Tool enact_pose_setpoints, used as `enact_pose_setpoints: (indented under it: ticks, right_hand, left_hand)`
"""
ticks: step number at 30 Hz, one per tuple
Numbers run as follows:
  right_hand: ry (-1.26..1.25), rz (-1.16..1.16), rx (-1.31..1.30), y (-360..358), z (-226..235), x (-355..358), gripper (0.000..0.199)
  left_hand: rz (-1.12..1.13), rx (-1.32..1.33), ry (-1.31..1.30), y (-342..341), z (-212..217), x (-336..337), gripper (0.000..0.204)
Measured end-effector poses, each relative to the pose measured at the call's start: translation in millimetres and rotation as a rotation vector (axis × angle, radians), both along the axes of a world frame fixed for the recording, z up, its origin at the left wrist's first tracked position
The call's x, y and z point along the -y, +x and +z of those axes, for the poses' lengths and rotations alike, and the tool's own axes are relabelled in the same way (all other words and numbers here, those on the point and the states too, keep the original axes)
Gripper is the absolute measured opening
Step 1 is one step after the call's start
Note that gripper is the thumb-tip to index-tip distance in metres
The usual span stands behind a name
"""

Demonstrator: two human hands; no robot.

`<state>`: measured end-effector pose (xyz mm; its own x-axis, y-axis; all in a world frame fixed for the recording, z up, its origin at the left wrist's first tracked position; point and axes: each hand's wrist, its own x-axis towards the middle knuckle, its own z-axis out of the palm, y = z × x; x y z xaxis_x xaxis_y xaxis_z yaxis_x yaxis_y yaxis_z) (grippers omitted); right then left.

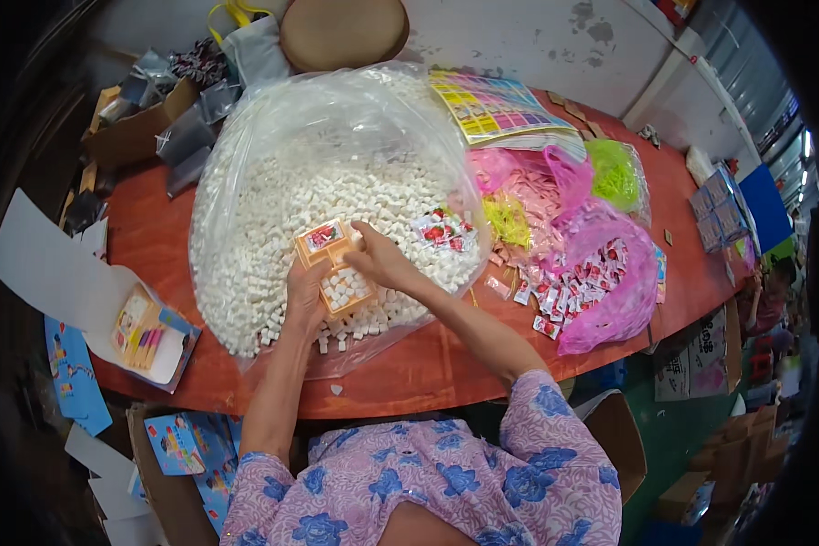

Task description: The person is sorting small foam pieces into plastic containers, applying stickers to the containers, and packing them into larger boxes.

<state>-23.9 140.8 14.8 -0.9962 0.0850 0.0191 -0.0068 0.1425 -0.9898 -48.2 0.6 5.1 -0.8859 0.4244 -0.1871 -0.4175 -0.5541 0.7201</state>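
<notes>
My left hand (306, 289) holds a small orange tray (337, 266) over a large clear plastic bag (246, 155) of small white blocks (273, 237). The tray's lower compartment is filled with white blocks, and its upper one holds a small red-and-white packet. My right hand (379, 259) rests on the tray's right side, fingers over the blocks. A few red-and-white packets (441, 229) lie on the blocks just right of my hands.
Pink plastic bags with several small packets (582, 278) lie to the right on the red-brown table (409, 373). Colourful printed sheets (493, 105) sit at the back. An open blue box (150, 341) lies at the left edge. Cardboard boxes stand behind and below.
</notes>
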Motion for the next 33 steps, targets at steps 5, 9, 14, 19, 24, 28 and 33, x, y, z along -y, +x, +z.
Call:
enact_pose_setpoints:
  ticks: [5,9,14,19,24,28,33]
  right_hand:
    - [0.968,-0.307,-0.58,-16,36,-109,0.02]
    - [1.388,-0.415,-0.439,-52,46,-213,0.039]
    - [1.597,-0.292,-0.232,-86,12,-260,0.03]
    - [1.519,-0.155,-0.136,-102,-5,-279,0.012]
    - [1.679,-0.104,-0.353,-126,-28,-310,0.011]
    - [1.521,0.002,-0.286,-118,13,-300,0.01]
    - [1.579,-0.077,-0.225,-115,4,-300,0.011]
  left_hand:
    - [-0.102,-0.032,-0.095,-12,-3,6,0.045]
    - [-0.124,-0.023,-0.11,-11,-7,4,0.051]
    - [-0.103,0.013,-0.194,-3,-2,10,0.048]
    - [-0.02,0.036,-0.219,4,3,6,0.046]
    - [0.006,-0.029,-0.264,-8,-13,0,0.044]
    - [0.094,-0.028,-0.371,-9,-9,2,0.041]
    - [0.15,-0.104,-0.567,-1,-6,-10,0.045]
